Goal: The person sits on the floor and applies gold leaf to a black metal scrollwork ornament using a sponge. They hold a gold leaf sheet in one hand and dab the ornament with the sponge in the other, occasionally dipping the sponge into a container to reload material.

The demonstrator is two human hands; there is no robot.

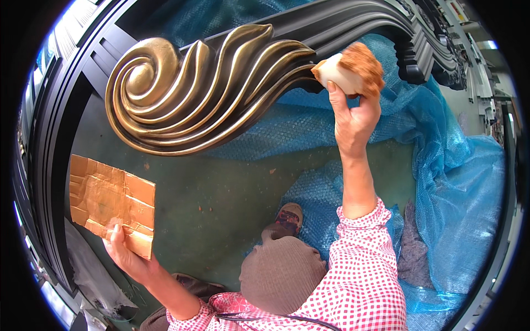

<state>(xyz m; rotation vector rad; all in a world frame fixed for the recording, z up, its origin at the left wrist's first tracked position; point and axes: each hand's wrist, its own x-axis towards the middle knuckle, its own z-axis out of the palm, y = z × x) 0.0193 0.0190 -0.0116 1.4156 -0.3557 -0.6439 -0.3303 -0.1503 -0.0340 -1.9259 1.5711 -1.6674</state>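
Observation:
In my right hand [358,118] is a pad [361,65] with a pale smooth face and a shaggy orange-brown side, pinched between thumb and fingers. It rests at or very near the right end of a carved scroll [221,88], black with gold on its raised ridges and spiral; whether it touches is hard to tell. My left hand [130,256], lower left, grips a flat piece of brown cardboard [113,196] by its near edge, thumb on top and fingers mostly hidden beneath. Smears and creases mark the cardboard's middle.
Blue bubble wrap [458,187] drapes over the right side and lies under the scroll. A black moulded frame [52,121] curves along the left, and a black moulding [342,25] runs behind the scroll. Greenish floor [215,193] shows below. A grey cloth [414,248] lies at right.

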